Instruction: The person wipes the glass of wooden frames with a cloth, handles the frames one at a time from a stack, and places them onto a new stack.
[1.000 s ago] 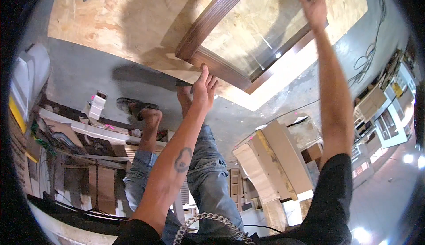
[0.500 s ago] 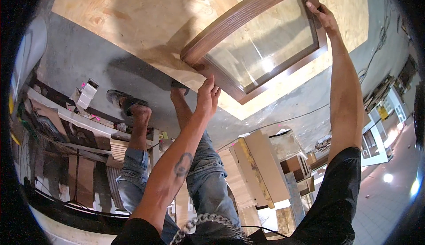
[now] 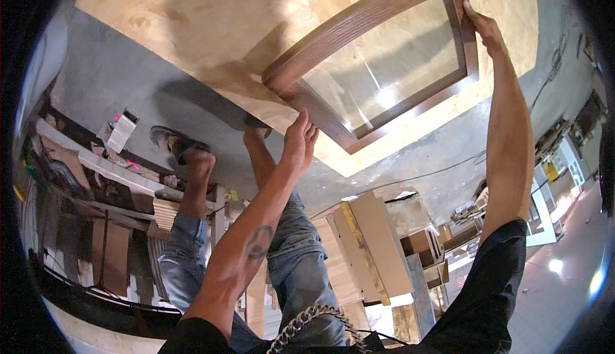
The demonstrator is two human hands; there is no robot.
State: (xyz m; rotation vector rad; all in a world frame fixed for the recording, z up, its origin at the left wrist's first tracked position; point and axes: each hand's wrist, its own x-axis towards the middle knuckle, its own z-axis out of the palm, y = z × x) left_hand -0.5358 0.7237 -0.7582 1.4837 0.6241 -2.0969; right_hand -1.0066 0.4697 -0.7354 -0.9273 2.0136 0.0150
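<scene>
A brown wooden-framed glass door panel (image 3: 359,24) with one curved side lies over a pale wooden board. My left hand (image 3: 299,143) is closed at the panel's near left edge, thumb up against the frame and fingers curled. At the right end, my right hand (image 3: 483,29) grips the frame's outer edge, its thumb on the face and the other fingers largely hidden beneath. Through the glass pane (image 3: 384,66) the board's grain shows, along with a bright reflection.
The pale wooden board (image 3: 211,8) has its near edge by my sandalled feet. Stacked boards and boxes (image 3: 371,245) stand below the panel. A white box (image 3: 122,133) sits at the left. A thin cable (image 3: 435,175) runs over the grey floor, and white frames (image 3: 544,216) lean at the right.
The panel's right end has shifted slightly right. My right thumb has slid from the inner part of the frame toward its outer edge. My left hand stays at the near left edge.
</scene>
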